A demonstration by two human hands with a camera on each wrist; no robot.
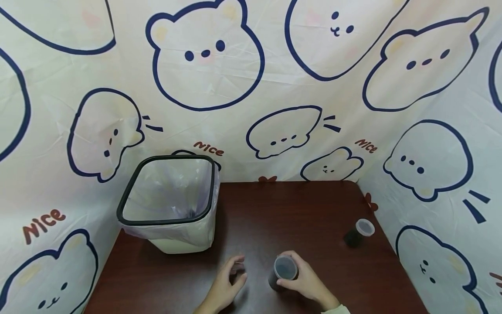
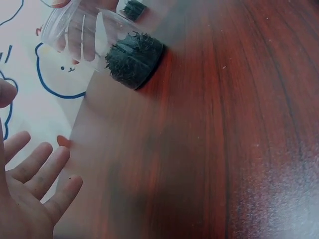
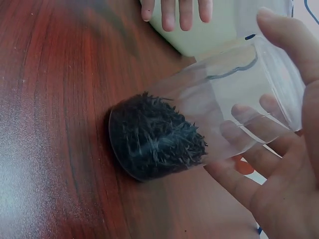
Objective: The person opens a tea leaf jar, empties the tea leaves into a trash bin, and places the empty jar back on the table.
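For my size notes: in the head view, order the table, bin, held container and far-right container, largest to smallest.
1. Table
2. Bin
3. Held container and far-right container, unranked: they look close in size, and the held one, partly covered by the right hand, seems nearer the camera.

There are two hands (image 1: pixel 227 280) (image 1: pixel 309 278) and one sleeve (image 1: pixel 337 310). Two jars (image 1: pixel 282 273) (image 1: pixel 358 233) stand on one table (image 1: pixel 313 209), each with one dark heap (image 3: pixel 154 139) inside, two heaps in all. There is one bin (image 1: pixel 176 245) with one liner (image 1: pixel 176 189). The printed cloth (image 1: pixel 235 126) shows nine faces (image 1: pixel 205 53), three further cut-off outlines (image 1: pixel 27 102), three "Nice" words (image 1: pixel 208 148), three pairs of dashes (image 1: pixel 154 128) and two brown bows (image 1: pixel 268 179).
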